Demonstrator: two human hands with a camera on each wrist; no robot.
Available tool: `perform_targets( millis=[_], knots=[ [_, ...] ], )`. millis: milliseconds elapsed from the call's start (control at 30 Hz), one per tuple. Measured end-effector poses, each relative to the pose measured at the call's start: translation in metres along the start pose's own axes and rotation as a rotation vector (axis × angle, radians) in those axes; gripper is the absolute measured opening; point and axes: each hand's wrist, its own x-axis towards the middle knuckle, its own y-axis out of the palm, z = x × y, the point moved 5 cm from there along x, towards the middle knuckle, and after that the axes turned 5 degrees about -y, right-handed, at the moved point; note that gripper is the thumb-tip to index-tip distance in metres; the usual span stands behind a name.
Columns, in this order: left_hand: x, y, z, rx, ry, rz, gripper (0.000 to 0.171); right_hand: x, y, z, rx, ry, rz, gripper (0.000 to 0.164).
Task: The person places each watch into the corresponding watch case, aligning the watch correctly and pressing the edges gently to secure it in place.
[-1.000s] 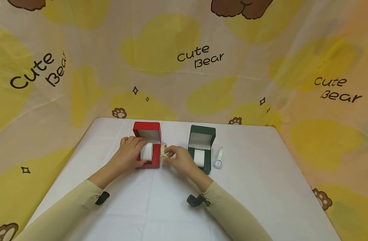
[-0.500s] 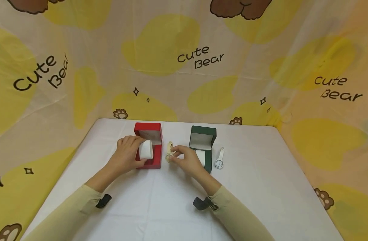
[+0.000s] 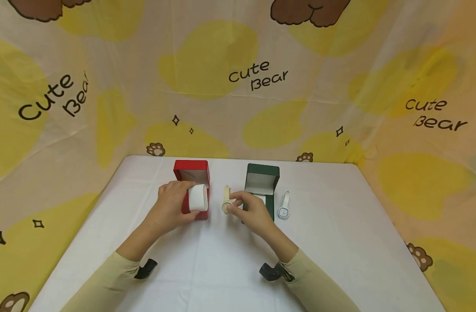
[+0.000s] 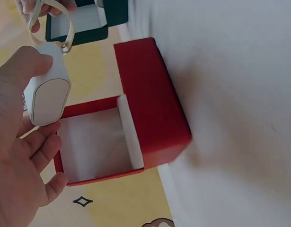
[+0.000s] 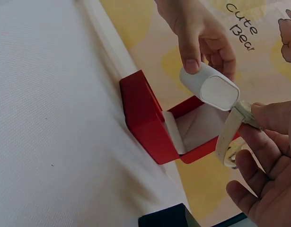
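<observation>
My left hand (image 3: 168,207) grips a white watch cushion (image 3: 198,198) between thumb and fingers, raised over the front of the open red watch box (image 3: 191,165). In the left wrist view, the cushion's flat oval end (image 4: 50,101) faces the camera and the thumb lies on its side. To the right, my right hand (image 3: 254,213) pinches a cream wristwatch (image 3: 226,204) by its case. Its strap (image 5: 225,137) hangs in a loop in the right wrist view. The watch is close to the cushion; whether they touch I cannot tell.
An open green watch box (image 3: 263,167) stands behind my right hand, its white cushion (image 3: 262,198) partly hidden. A white square-faced watch (image 3: 284,211) lies to its right on the white-covered table (image 3: 339,242). A printed cloth wall (image 3: 207,65) rises at the back and sides.
My left hand has lifted the white cushion out of the red box and shifted it slightly right. My right hand has moved right with the cream watch, away from the red box.
</observation>
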Motion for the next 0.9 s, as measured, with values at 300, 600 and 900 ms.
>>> perform_targets(
  millis=[300, 600, 900],
  knots=[
    [-0.001, 0.0, -0.02, -0.054, 0.077, -0.04, 0.078, -0.01, -0.017, 0.003, 0.032, -0.035, -0.031, 0.03],
    [-0.001, 0.005, -0.037, -0.105, 0.168, -0.062, 0.076, -0.016, -0.026, 0.0, 0.067, -0.029, -0.054, 0.029],
    [-0.005, 0.015, -0.049, -0.104, 0.208, 0.003, 0.074, -0.027, -0.02, -0.003, 0.157, 0.022, -0.017, 0.029]
  ],
)
